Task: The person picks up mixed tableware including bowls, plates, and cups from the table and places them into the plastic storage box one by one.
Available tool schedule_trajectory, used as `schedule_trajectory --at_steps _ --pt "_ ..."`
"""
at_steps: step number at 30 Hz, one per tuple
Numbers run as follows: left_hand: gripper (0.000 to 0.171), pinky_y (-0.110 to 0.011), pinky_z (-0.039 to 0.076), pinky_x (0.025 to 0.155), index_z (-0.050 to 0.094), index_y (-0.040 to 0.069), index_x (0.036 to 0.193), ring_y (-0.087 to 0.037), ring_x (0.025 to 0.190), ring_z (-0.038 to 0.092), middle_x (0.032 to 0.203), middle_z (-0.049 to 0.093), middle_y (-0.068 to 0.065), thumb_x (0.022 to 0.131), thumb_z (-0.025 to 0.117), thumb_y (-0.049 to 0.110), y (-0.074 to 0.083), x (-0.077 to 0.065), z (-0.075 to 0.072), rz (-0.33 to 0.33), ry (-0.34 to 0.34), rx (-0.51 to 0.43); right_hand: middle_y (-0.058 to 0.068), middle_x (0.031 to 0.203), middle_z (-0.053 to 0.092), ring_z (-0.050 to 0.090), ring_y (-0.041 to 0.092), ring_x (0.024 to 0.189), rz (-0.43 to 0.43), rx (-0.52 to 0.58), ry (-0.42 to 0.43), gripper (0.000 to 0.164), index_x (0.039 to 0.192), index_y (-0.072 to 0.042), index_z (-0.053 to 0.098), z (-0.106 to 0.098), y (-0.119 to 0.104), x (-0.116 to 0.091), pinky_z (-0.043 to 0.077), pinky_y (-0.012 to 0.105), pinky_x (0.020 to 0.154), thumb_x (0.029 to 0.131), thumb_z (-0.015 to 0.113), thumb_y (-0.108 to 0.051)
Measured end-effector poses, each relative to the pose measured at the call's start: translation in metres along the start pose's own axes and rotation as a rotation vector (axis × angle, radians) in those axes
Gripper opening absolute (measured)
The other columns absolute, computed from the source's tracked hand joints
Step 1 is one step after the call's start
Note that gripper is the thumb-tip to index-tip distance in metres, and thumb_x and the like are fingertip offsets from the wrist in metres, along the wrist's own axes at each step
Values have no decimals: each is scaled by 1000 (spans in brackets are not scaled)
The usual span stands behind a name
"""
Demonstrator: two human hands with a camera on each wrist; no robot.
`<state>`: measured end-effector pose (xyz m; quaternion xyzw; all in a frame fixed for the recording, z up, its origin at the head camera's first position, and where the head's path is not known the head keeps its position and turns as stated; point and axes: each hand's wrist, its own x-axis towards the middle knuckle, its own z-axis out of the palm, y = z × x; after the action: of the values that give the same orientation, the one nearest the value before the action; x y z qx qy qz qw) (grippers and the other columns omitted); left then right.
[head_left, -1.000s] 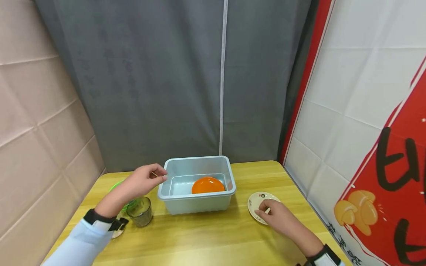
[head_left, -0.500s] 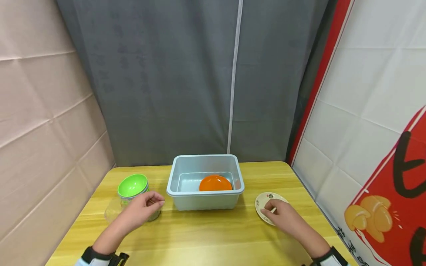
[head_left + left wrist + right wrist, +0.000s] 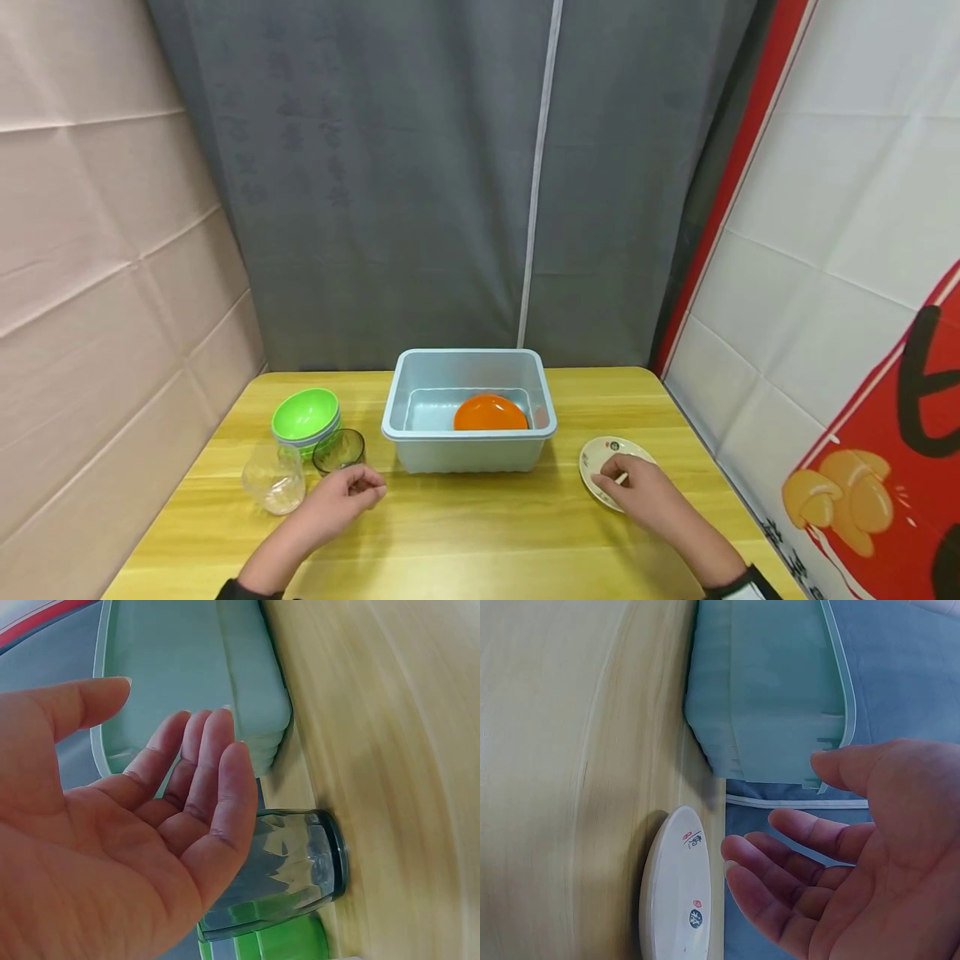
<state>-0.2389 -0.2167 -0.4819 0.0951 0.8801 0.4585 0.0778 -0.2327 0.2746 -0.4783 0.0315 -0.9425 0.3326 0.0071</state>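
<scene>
My left hand (image 3: 341,504) hovers over the table's left part, fingers loosely bent and nothing in them. Just beyond it stands a dark-tinted glass (image 3: 339,452); the left wrist view shows the same glass (image 3: 300,862) below my fingers, apart from them. Over a small white plate with printed marks (image 3: 596,454) hangs my right hand (image 3: 633,487), relaxed and holding nothing. In the right wrist view the plate (image 3: 679,892) lies apart from the fingertips. An orange dish (image 3: 491,413) leans inside a pale blue plastic bin (image 3: 468,454) between the hands.
Green bowl (image 3: 306,414) tops a stack at the table's left, behind a clear glass (image 3: 276,483). A grey curtain (image 3: 390,183) hangs behind the wooden table (image 3: 480,533). Fabric walls stand on both sides.
My left hand has drawn back from beside the bin toward the table's front, uncovering the green bowl and glasses. The right hand stays over the plate. The head view has shifted slightly.
</scene>
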Motion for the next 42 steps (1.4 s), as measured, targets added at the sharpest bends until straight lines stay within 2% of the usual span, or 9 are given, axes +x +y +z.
schedule_trajectory --at_steps 7,12,18,23,28,36,42 --pt "21 -33 56 74 74 2 117 -19 90 65 101 73 -8 105 75 19 -1 2 4 -26 -2 -15 -3 97 72 62 14 80 24 4 4 14 99 -12 75 -1 4 -2 53 35 73 103 80 -24" --pt "23 -33 57 74 75 1 118 -19 91 66 102 74 -8 105 75 20 -2 0 2 -35 -2 -17 -2 88 69 58 15 77 29 -59 37 17 98 -10 74 -4 13 7 50 35 70 105 78 -25" --pt "23 -31 57 75 74 0 118 -19 92 67 102 75 -8 106 74 20 -2 -3 -3 -17 -20 -26 2 83 65 56 19 73 51 -129 103 23 101 -2 73 -14 45 29 47 35 65 107 74 -25" --pt "24 -31 57 74 74 -1 119 -17 91 66 103 75 -7 106 73 20 -1 -3 -3 -9 -23 -36 12 94 72 62 24 80 115 -174 72 36 114 10 68 -22 76 46 55 41 70 105 74 -25" --pt "26 -31 56 75 74 -1 121 -18 92 67 102 75 -7 106 73 21 -1 -1 -2 -20 -22 -39 20 103 70 62 30 87 165 -222 28 48 122 16 63 -28 95 56 56 46 79 104 75 -27" --pt "24 -31 56 74 74 -1 119 -19 91 66 102 75 -7 106 74 19 -2 -1 0 -1 -23 -43 11 93 66 61 25 81 200 -128 -65 32 111 7 70 -31 106 68 50 34 67 103 76 -23" --pt "26 -32 57 74 73 -2 120 -20 92 66 103 75 -8 105 74 19 -4 -3 4 -5 -31 -50 9 89 67 61 23 76 196 -50 -94 15 104 4 74 -32 113 71 51 32 64 100 75 -10"
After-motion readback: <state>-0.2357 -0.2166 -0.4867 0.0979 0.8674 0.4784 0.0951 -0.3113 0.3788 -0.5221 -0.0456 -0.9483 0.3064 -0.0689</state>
